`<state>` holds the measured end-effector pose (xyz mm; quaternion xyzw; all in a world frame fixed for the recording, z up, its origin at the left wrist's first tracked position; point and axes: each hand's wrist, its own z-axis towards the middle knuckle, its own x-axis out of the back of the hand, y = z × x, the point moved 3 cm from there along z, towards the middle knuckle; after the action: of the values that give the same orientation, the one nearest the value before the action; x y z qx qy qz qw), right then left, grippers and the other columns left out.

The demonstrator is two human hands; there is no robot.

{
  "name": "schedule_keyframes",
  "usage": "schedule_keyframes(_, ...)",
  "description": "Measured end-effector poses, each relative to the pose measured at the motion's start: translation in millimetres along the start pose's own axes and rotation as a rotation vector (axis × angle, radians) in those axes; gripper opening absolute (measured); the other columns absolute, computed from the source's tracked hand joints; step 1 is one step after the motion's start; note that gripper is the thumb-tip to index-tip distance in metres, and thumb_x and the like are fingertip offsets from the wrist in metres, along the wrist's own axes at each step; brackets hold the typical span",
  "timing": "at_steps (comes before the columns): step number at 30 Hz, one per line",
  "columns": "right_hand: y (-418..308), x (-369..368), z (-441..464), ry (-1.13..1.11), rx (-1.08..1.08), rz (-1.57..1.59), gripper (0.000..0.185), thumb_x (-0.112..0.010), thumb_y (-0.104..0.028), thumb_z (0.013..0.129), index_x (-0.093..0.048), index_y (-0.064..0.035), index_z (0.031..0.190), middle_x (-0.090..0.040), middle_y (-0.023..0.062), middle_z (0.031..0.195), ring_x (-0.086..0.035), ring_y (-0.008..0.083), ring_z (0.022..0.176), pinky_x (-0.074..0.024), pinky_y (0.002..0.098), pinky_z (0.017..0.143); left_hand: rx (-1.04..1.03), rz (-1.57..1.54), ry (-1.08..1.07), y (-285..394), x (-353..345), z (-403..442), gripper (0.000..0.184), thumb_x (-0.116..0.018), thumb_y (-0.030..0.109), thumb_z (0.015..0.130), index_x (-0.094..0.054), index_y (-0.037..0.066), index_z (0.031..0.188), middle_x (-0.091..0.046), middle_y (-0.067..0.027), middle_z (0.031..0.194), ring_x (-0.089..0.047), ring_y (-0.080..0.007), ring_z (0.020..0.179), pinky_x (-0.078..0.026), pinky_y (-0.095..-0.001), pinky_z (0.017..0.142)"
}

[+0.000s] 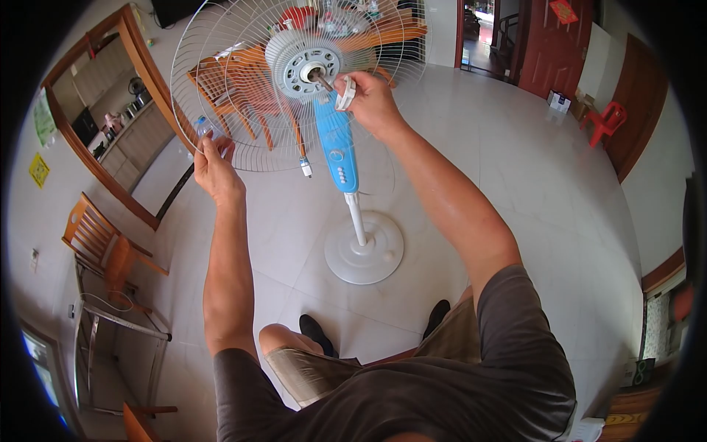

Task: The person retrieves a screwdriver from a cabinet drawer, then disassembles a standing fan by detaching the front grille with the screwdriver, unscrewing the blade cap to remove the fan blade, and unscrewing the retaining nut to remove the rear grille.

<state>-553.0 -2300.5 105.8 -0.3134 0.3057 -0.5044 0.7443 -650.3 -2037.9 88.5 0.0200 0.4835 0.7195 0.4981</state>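
Observation:
A standing fan with a blue column (336, 147) and a round white base (364, 248) stands upright on the floor. Its wire grille (247, 88) is at the top, around a hub with a metal shaft (319, 76). My left hand (216, 168) has its fingers bent round the grille's lower left rim. Beside the shaft, my right hand (373, 103) pinches a small white ring-shaped part (345, 93). No fan blades show in front of the hub.
Wooden chairs (239, 87) and a table with items stand behind the fan. At the left are a wooden chair (94, 230) and a metal-framed stand (121, 329). A red stool (607, 121) is near the right wall.

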Motion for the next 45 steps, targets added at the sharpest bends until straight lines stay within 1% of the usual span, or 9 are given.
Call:
schedule_keyframes(4, 5, 0, 1, -0.007, -0.014, -0.033, 0.025, -0.061, -0.015, 0.09, -0.06, 0.0031, 0.107, -0.061, 0.0039, 0.084, -0.058, 0.0106, 0.072, -0.0493, 0.0255, 0.062, 0.001, -0.014, -0.014, -5, 1, 3, 0.028, -0.047, 0.023, 0.097, -0.054, -0.001, 0.11, -0.06, -0.0087, 0.091, -0.059, -0.0183, 0.086, -0.051, -0.0352, 0.081)
schedule_keyframes(7, 7, 1, 1, 0.019, 0.003, -0.023, 0.023, -0.064, -0.01, 0.086, -0.06, 0.0035, 0.104, -0.064, 0.0054, 0.084, -0.059, 0.0098, 0.07, -0.049, 0.0252, 0.059, -0.005, -0.016, -0.017, -6, 2, 5, 0.029, -0.048, 0.021, 0.097, -0.055, -0.002, 0.112, -0.062, -0.0087, 0.087, -0.06, -0.0178, 0.084, -0.052, -0.0335, 0.078)
schedule_keyframes(13, 7, 2, 1, 0.002, -0.015, -0.088, 0.032, -0.062, -0.019, 0.089, -0.059, 0.0024, 0.113, -0.063, 0.0054, 0.088, -0.059, 0.0105, 0.073, -0.0497, 0.0251, 0.063, 0.018, -0.003, -0.029, -7, 2, 6, 0.03, -0.048, 0.023, 0.097, -0.055, -0.002, 0.113, -0.061, -0.009, 0.091, -0.059, -0.0179, 0.087, -0.052, -0.0341, 0.079)
schedule_keyframes(16, 8, 2, 3, 0.012, -0.015, -0.086, 0.029, -0.064, -0.013, 0.086, -0.059, 0.0046, 0.108, -0.064, 0.007, 0.086, -0.06, 0.0106, 0.073, -0.0497, 0.0249, 0.063, 0.021, 0.002, -0.038, -5, 2, 5, 0.03, -0.048, 0.024, 0.097, -0.055, -0.001, 0.112, -0.061, -0.0092, 0.092, -0.059, -0.0181, 0.087, -0.052, -0.0341, 0.079)
schedule_keyframes(21, 6, 4, 1, 0.01, -0.008, -0.071, 0.03, -0.065, -0.015, 0.086, -0.059, 0.0043, 0.109, -0.064, 0.0068, 0.087, -0.061, 0.0104, 0.074, -0.0499, 0.0249, 0.064, 0.035, -0.018, -0.078, -5, 1, 6, 0.03, -0.048, 0.024, 0.097, -0.055, -0.001, 0.112, -0.062, -0.0101, 0.093, -0.06, -0.0193, 0.088, -0.052, -0.0348, 0.078)
schedule_keyframes(24, 8, 4, 2, 0.02, 0.041, -0.078, 0.029, -0.065, -0.015, 0.086, -0.059, 0.004, 0.107, -0.064, 0.0062, 0.086, -0.06, 0.0101, 0.074, -0.0497, 0.0251, 0.064, 0.078, 0.016, -0.111, 2, -2, 4, 0.032, -0.045, 0.025, 0.098, -0.052, -0.003, 0.112, -0.06, -0.0139, 0.103, -0.059, -0.0234, 0.094, -0.052, -0.0403, 0.083)
schedule_keyframes(31, 4, 3, 2, 0.018, 0.036, -0.059, 0.022, -0.064, -0.013, 0.087, -0.06, 0.0023, 0.103, -0.063, 0.0044, 0.08, -0.058, 0.0096, 0.069, -0.0477, 0.0252, 0.06, 0.071, 0.075, -0.086, 18, -9, -2, 0.033, -0.043, 0.026, 0.098, -0.052, -0.004, 0.109, -0.06, -0.0154, 0.102, -0.061, -0.0244, 0.092, -0.054, -0.0408, 0.08)
schedule_keyframes(39, 2, 3, 0, 0.002, 0.025, -0.051, 0.023, -0.063, -0.013, 0.087, -0.06, 0.002, 0.105, -0.062, 0.0043, 0.08, -0.058, 0.0095, 0.067, -0.0475, 0.0249, 0.059, 0.078, 0.063, -0.089, 14, -8, -5, 0.033, -0.041, 0.026, 0.099, -0.05, -0.004, 0.109, -0.059, -0.0154, 0.1, -0.06, -0.0241, 0.091, -0.054, -0.0423, 0.082)
schedule_keyframes(45, 1, 7, -2, 0.011, 0.034, -0.089, 0.027, -0.063, -0.015, 0.088, -0.059, 0.0026, 0.107, -0.063, 0.0045, 0.082, -0.058, 0.0099, 0.069, -0.0481, 0.0247, 0.061, 0.101, 0.033, -0.085, 11, -4, 0, 0.031, -0.044, 0.025, 0.098, -0.053, -0.002, 0.112, -0.062, -0.0129, 0.097, -0.062, -0.0223, 0.089, -0.056, -0.0414, 0.076)
